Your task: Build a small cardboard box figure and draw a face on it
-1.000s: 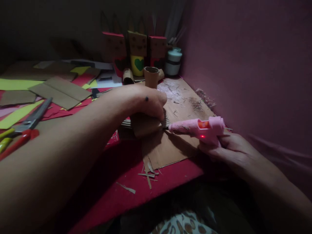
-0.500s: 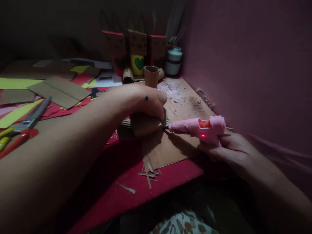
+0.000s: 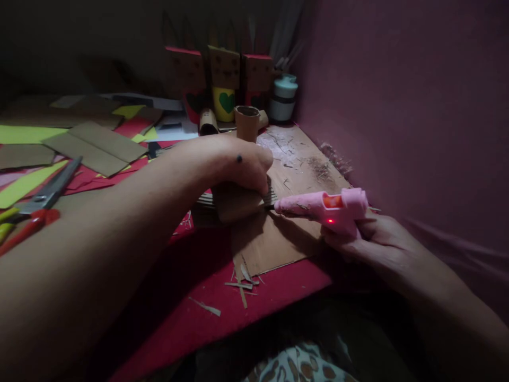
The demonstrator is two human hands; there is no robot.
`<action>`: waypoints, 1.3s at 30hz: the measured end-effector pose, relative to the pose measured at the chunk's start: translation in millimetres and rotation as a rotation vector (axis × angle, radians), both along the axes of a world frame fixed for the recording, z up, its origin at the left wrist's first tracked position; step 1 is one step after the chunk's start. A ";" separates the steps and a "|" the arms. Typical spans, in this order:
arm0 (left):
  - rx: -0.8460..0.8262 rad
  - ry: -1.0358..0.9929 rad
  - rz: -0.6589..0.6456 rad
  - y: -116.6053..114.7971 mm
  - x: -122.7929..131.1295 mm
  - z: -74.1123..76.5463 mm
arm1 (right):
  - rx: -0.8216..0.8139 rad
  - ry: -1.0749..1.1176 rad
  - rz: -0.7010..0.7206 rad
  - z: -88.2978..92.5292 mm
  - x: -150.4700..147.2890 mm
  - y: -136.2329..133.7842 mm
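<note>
A pink hot glue gun (image 3: 321,206) with a lit red light is in my right hand (image 3: 369,241), its fingers wrapped round the handle. The dark nozzle points left and meets the edge of a brown cardboard tube (image 3: 240,204), or comes very near it. From above, my left hand (image 3: 248,164) closes over this tube; its fingertips are partly hidden. Corrugated cardboard (image 3: 272,195) with ridges shows beside the tube. Beneath everything lies a flat cardboard sheet (image 3: 262,254). Just behind my left hand stands a short brown cup-like tube (image 3: 247,123).
Scissors (image 3: 43,199) with orange and yellow handles lie at left among cardboard pieces (image 3: 95,148) and coloured paper. Several box-headed cardboard figures (image 3: 225,79) and a light-blue-lidded jar (image 3: 283,98) stand at the back. A pink wall (image 3: 405,106) rises on the right. Scraps (image 3: 242,284) litter the red cloth.
Very little differs. The glue gun has shifted slightly left along with my right hand, while my left hand keeps its place on the tube.
</note>
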State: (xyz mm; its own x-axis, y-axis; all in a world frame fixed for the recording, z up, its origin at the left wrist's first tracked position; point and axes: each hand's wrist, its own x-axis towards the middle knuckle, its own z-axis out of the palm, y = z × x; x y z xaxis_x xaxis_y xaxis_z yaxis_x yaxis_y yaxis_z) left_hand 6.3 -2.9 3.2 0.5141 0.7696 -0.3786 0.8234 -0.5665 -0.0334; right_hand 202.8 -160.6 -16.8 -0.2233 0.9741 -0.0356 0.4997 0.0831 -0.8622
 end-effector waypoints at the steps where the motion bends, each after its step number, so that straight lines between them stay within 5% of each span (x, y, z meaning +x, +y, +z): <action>1: 0.007 0.005 0.003 0.7 -0.6 -0.5 | -0.020 -0.004 -0.004 -0.8 1.5 -0.3; 24: 0.009 0.013 -0.018 -4.7 1.2 3.6 | -0.069 0.057 0.056 -2.3 -4.7 0.6; 39: 0.019 -0.004 0.001 -1.8 0.4 -0.1 | -0.067 0.016 -0.025 -3.5 6.0 -0.6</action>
State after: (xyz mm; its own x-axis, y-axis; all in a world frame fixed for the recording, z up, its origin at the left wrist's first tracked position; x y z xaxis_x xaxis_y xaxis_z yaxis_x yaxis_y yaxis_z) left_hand 6.7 -4.6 3.1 0.5146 0.7772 -0.3621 0.8242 -0.5648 -0.0409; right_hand 208.8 -161.2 -20.2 -0.2002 0.9749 -0.0975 0.4874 0.0127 -0.8731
